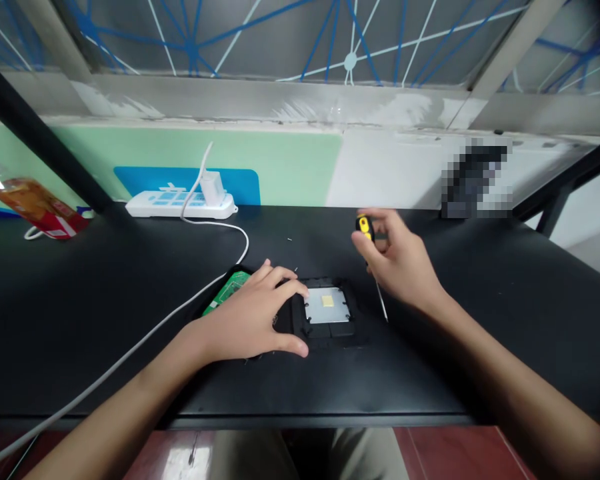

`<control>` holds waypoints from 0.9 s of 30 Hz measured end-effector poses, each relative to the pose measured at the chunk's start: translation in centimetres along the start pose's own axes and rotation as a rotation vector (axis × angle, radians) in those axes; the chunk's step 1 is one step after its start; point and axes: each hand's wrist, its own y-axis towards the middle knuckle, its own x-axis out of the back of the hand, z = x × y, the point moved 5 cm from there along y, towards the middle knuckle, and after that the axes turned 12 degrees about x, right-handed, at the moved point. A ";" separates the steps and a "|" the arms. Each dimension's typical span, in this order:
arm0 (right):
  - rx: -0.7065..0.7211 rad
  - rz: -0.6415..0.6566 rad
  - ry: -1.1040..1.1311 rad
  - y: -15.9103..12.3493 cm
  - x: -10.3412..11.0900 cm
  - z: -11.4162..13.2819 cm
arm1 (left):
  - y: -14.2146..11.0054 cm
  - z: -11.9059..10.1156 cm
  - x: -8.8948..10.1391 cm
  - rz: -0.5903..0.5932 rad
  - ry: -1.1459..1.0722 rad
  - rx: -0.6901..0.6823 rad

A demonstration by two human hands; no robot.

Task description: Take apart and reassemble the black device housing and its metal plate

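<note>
A screwdriver with a yellow and black handle (364,227) is held in my right hand (403,257). Its thin metal shaft (383,303) slants down toward the table, apart from the device. My left hand (245,313) lies with spread fingers over the left part of a black plastic device casing (330,330), its fingertips and thumb at the casing's left side. A silver metal plate (317,308) with a small pale yellow square pad (327,301) sits inside the casing. Partly under my left hand, a green circuit board (230,288) shows; the rest is hidden.
A white power strip (180,205) with a plugged-in charger (212,188) stands at the back. From it a white cable (170,313) runs across the black table (405,380). An orange drink bottle (43,207) leans at left. One tiny screw-like piece (289,239) lies behind the device.
</note>
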 end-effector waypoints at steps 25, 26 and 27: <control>0.285 0.366 -0.068 -3.3 0.2 1.5 | -0.1 -0.2 0.2 -0.023 0.020 0.000; 0.319 0.416 -0.030 -3.6 -0.3 2.0 | 0.0 -0.3 0.4 -0.041 0.024 -0.004; 0.356 0.459 0.000 -3.9 -0.8 2.6 | -0.1 -0.4 0.8 -0.059 0.028 -0.003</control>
